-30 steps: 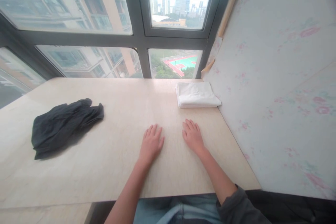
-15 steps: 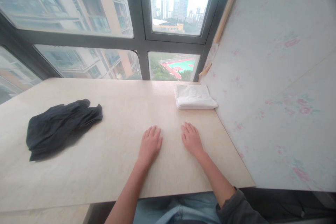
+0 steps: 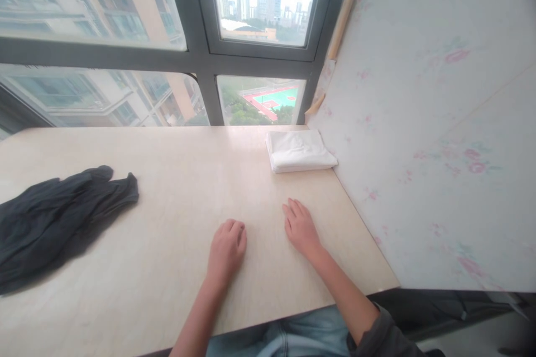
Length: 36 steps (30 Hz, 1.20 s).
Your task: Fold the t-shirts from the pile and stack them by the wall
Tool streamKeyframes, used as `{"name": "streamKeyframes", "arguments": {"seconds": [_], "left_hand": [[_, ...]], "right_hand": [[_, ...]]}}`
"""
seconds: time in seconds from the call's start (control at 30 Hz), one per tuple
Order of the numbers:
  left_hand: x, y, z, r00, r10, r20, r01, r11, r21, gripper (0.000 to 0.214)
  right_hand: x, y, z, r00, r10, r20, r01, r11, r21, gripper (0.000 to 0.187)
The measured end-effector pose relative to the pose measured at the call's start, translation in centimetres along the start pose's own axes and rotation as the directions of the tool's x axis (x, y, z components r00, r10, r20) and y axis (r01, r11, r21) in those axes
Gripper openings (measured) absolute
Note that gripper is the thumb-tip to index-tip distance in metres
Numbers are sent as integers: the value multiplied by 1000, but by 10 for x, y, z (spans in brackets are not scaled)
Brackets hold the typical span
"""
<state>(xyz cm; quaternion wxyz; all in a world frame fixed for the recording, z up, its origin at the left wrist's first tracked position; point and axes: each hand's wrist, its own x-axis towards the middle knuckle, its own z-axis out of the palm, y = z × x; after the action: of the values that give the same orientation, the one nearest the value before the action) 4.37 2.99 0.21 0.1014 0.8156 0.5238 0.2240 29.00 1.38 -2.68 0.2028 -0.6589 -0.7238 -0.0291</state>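
Observation:
My left hand rests on the pale tabletop with its fingers curled under in a loose fist; nothing shows in it. To its right, my right hand lies open with its fingers stretched out, palm down and holding nothing. Beyond the right hand, by the wall, is a folded white cloth in a flat stack. A crumpled black garment lies well to the left of my left hand, its left end cut off by the picture's edge.
A papered wall with pink flowers bounds the tabletop on the right. Dark window frames stand along the far edge. Near me, the table's front edge runs just above my jeans.
The view has turned left and shifted, putting the black garment partly out of the picture. My left hand's fingers have curled in from lying flat. The right hand stays flat on the table.

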Motion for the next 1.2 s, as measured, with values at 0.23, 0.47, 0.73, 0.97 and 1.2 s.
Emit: {"name": "streamKeyframes", "arguments": {"seconds": [0.23, 0.47, 0.73, 0.97, 1.2], "left_hand": [[-2, -2, -2, 1000, 1, -5, -1, 999, -44, 15], [-11, 4, -1, 999, 51, -2, -51, 999, -14, 23], [-47, 65, 17, 987, 120, 111, -132, 985, 109, 17], [-28, 58, 1, 974, 62, 216, -32, 990, -139, 19], [4, 42, 9, 990, -119, 74, 132, 970, -206, 24]], "right_hand": [[-5, -4, -6, 996, 10, -93, -1, 995, 95, 35], [-20, -6, -11, 995, 30, -93, -8, 972, 234, 29], [-28, -19, -16, 998, -28, -56, 36, 987, 155, 30], [-28, -18, -18, 999, -18, -34, 23, 983, 179, 31], [-27, -19, -19, 1000, -7, -17, 10, 981, 192, 31]]}}
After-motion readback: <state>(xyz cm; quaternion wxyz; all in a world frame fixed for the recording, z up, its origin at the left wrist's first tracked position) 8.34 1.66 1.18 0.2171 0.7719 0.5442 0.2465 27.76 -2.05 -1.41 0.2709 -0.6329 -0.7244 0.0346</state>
